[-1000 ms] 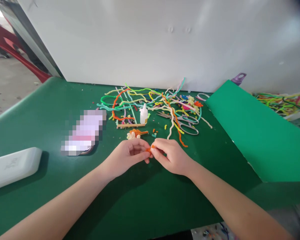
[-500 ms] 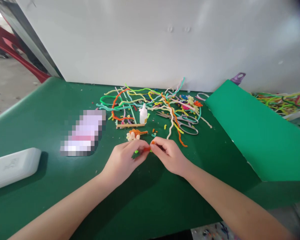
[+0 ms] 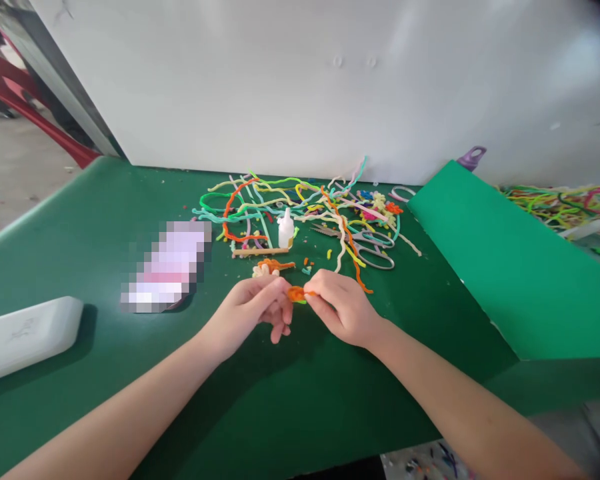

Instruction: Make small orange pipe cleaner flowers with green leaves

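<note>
Between my two hands is a short orange pipe cleaner piece, bent or coiled, with a bit of green under it. My left hand pinches its left end between thumb and forefinger, the other fingers curled loosely below. My right hand pinches the right end. Just beyond my left hand lies a cream and orange pipe cleaner shape, partly hidden by the hand. Small orange clippings are scattered past my fingertips. Behind them a white squeeze bottle stands upright beside a thin wooden stick.
A tangle of coloured pipe cleaners spreads along the back, with scissors on its right. A blurred-out phone-like object and a white case lie left. A green board slants on the right; a white panel stands behind.
My left hand has turned and its lower fingers have loosened downward. More of the orange piece now shows between the hands, which have drawn slightly apart.
</note>
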Motion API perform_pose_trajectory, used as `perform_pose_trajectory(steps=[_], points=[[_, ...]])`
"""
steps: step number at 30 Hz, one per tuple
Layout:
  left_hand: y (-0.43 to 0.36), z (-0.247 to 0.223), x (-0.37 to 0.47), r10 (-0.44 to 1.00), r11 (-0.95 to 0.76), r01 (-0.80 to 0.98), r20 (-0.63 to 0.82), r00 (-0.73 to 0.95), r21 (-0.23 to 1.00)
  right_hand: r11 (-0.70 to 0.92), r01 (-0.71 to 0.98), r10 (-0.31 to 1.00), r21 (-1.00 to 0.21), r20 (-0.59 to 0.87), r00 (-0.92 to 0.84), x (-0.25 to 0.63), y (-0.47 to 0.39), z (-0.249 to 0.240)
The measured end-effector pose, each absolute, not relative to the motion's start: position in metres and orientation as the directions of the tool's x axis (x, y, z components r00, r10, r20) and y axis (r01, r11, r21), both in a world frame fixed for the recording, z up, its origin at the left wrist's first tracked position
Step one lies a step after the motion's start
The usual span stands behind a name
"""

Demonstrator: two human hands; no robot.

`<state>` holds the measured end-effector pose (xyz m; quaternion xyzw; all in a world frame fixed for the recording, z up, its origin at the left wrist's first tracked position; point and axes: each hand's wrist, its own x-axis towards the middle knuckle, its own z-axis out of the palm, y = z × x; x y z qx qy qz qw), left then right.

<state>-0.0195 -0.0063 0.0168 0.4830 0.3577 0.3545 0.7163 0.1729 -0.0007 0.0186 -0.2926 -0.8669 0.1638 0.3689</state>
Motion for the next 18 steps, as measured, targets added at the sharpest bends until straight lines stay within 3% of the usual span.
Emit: perform_pose_trajectory(steps=[7, 18], points=[[-0.0057, 0.0087, -0.0214, 0.831, 0.325, -0.277, -0.133, 0.541, 0.904, 0.83, 0.428, 0.557, -0.357, 0.558, -0.615, 0.1729, -0.001, 0.0151], [-0.0039, 0.0131, -0.0201, 0.855, 0.267, -0.181, -0.145, 0.498, 0.947, 0.729, 0.447, 0.679, -0.519, 0.469, -0.564, 0.1673, -0.0055, 0.0173]])
